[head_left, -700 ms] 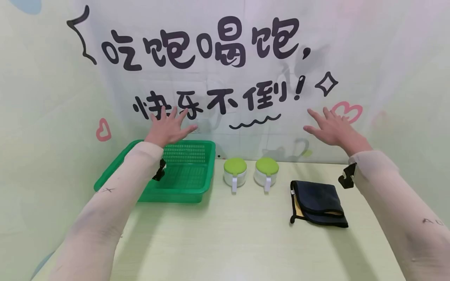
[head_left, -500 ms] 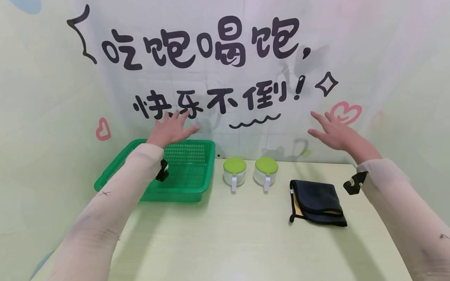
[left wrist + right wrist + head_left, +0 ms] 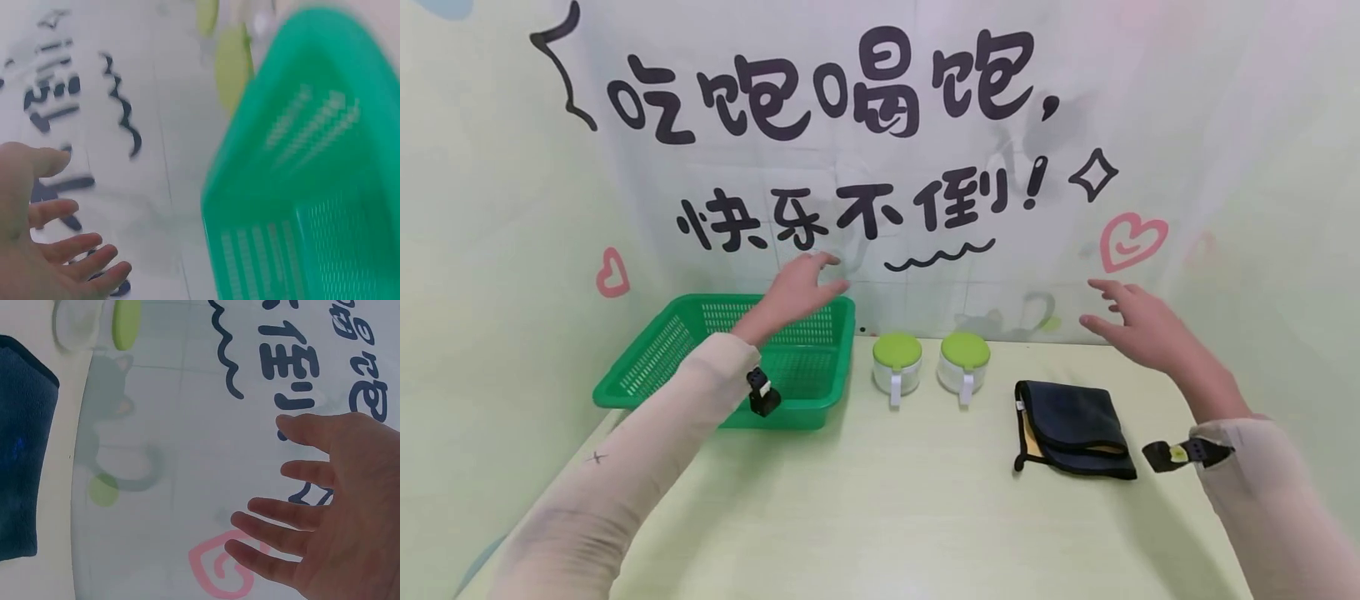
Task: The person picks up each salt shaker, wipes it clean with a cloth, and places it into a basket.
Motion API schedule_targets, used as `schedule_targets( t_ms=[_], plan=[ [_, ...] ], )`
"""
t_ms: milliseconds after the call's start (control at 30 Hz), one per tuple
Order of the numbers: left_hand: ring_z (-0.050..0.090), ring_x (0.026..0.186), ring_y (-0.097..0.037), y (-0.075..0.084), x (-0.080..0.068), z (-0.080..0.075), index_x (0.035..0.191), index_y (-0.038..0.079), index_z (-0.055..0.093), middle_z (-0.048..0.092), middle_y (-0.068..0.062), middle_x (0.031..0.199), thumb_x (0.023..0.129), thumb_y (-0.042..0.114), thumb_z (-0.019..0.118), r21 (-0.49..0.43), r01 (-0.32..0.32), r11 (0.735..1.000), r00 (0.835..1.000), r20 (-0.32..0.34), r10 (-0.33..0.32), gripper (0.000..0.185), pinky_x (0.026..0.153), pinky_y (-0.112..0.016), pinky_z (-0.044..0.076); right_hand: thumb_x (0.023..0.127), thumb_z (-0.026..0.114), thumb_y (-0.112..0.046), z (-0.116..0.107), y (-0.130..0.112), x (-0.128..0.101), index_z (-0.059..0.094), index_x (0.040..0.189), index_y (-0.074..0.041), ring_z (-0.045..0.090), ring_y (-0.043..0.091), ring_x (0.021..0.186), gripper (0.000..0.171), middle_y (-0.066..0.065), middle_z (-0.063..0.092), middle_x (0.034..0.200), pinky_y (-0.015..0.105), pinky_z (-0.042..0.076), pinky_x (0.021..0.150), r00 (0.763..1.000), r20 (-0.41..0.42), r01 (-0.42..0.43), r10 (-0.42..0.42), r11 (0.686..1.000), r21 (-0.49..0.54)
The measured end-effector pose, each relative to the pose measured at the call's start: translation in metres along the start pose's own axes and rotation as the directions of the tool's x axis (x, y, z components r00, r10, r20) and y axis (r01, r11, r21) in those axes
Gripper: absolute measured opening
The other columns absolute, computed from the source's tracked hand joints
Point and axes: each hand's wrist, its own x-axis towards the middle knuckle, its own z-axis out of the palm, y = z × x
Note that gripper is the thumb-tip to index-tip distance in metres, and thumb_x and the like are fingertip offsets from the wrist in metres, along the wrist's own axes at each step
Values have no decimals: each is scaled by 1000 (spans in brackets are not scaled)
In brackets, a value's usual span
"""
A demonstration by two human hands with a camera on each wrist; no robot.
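My left hand (image 3: 797, 292) hovers over the back part of a green plastic basket (image 3: 842, 392), fingers loose and holding nothing. In the left wrist view that hand (image 3: 56, 237) has its fingers spread beside the basket's rim. My right hand (image 3: 1142, 325) is raised above the back right of the table, also holding nothing; the right wrist view shows its fingers (image 3: 275, 512) apart. Below and left of it lies a folded dark blue cloth (image 3: 1075, 425) with black edging. Two white jars with green lids, a left jar (image 3: 897, 362) and a right jar (image 3: 964, 362), stand between the hands.
The pale wooden table (image 3: 895, 508) ends at a backdrop (image 3: 1037, 275) with large black lettering and pink hearts. Each jar has a white handle turned to the front. The basket stands at the table's back left.
Both hands have come down. The left hand has shifted right and its fingers have drawn closer together; the right hand has moved right and nearer. Basket, jars and cloth stay put.
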Motion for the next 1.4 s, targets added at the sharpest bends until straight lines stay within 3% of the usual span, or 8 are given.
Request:
schedule_targets(
  t_ms=[133,300,467,700,900,1200,1400],
  plan=[
    [59,129,-37,21,-12,14,143,5,55,59,-19,144,101,38,56,-91,16,996,1000,3,-16,54,103,-54,51,105,55,-41,12,3,-13,31,157,2,57,53,126,72,35,51,144,68,46,100,999,-27,-28,30,998,64],
    [64,120,-31,50,-30,34,136,11,58,65,-14,133,101,41,57,-208,98,973,994,62,-87,47,95,-48,56,105,55,-41,29,9,-29,38,154,3,61,52,120,67,35,59,135,64,52,92,995,-57,-78,86,988,134],
    [68,112,-28,70,-46,58,130,13,62,68,-10,125,101,39,60,-332,179,926,983,108,-151,39,91,-42,56,104,58,-37,49,18,-37,42,150,7,61,53,122,65,36,58,135,61,55,91,990,-35,-130,137,977,169],
    [73,101,-27,81,-58,84,121,13,66,72,-7,112,100,32,62,-469,180,864,984,79,-162,28,86,-37,57,102,62,-34,70,30,-43,46,144,12,60,55,120,65,38,58,133,59,54,89,981,11,-193,194,968,158],
    [74,93,-20,90,-66,101,117,8,67,73,-14,111,100,26,62,-617,221,755,975,113,-192,25,92,-39,60,102,60,-33,80,36,-48,44,143,15,56,59,118,65,43,55,133,61,52,89,966,81,-256,246,954,158],
    [73,92,-23,95,-67,129,115,1,65,71,-15,106,101,19,62,-798,250,548,964,154,-216,23,89,-33,61,103,59,-33,82,48,-46,44,142,17,57,58,117,65,44,55,132,60,53,88,954,106,-294,281,945,143],
    [73,94,-26,93,-64,149,116,1,65,72,-16,105,103,21,60,-819,259,512,960,162,-226,25,88,-36,61,102,57,-34,89,58,-43,44,140,19,66,51,104,66,44,54,133,54,56,83,938,143,-334,314,932,144]
  ],
)
